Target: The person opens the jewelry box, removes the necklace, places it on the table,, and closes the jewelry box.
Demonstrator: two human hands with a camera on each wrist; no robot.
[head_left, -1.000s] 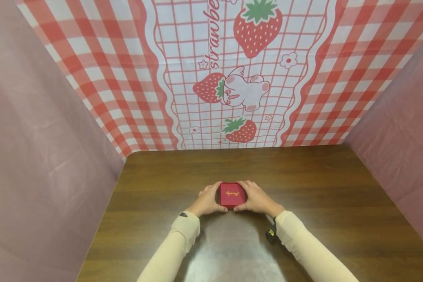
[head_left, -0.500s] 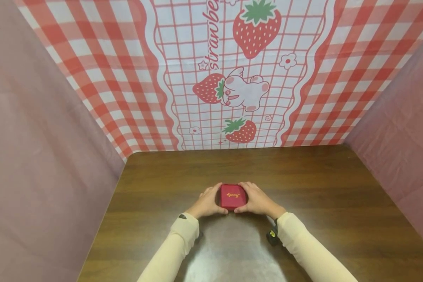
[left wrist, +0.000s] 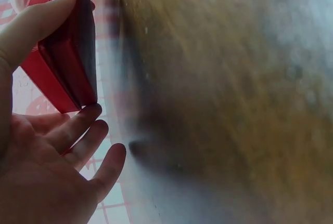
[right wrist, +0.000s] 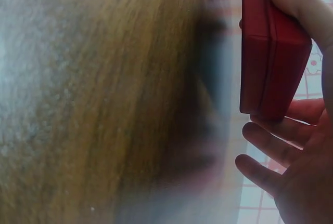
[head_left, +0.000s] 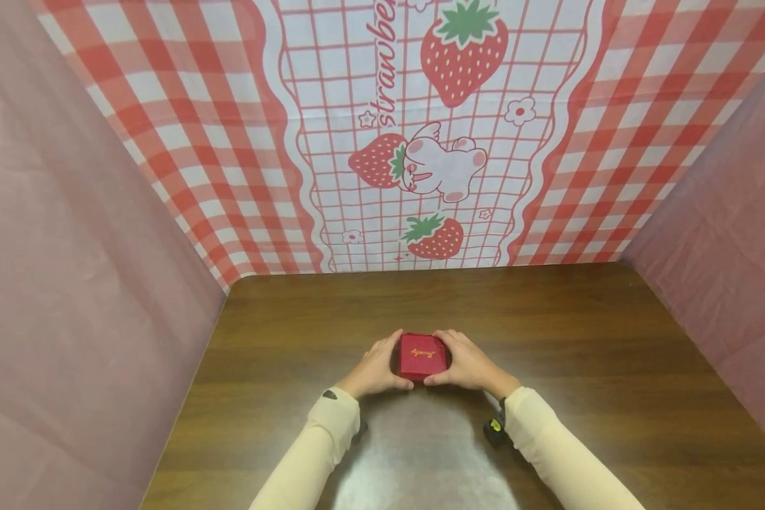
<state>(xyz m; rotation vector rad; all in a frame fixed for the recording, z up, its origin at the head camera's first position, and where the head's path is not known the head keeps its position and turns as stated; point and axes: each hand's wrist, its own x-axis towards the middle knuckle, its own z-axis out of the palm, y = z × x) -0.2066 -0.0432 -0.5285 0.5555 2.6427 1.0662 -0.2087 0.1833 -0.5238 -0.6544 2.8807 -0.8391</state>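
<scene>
Here we go: left hand [head_left: 377,367] and right hand [head_left: 469,363] pinch the closed red box [head_left: 423,355] from opposite sides | it's up, just above the brown table [head_left: 516,304] | step: apparently a two-handed lift | next move calls for level, matched pressure

Pale glare washes the tabletop [head_left: 421,460], blurred in both wrist views.

The box [head_left: 423,356] is between the left hand [head_left: 376,369] and right hand [head_left: 472,366], over the bench [head_left: 580,319], a cloth [head_left: 414,205] behind.
</scene>
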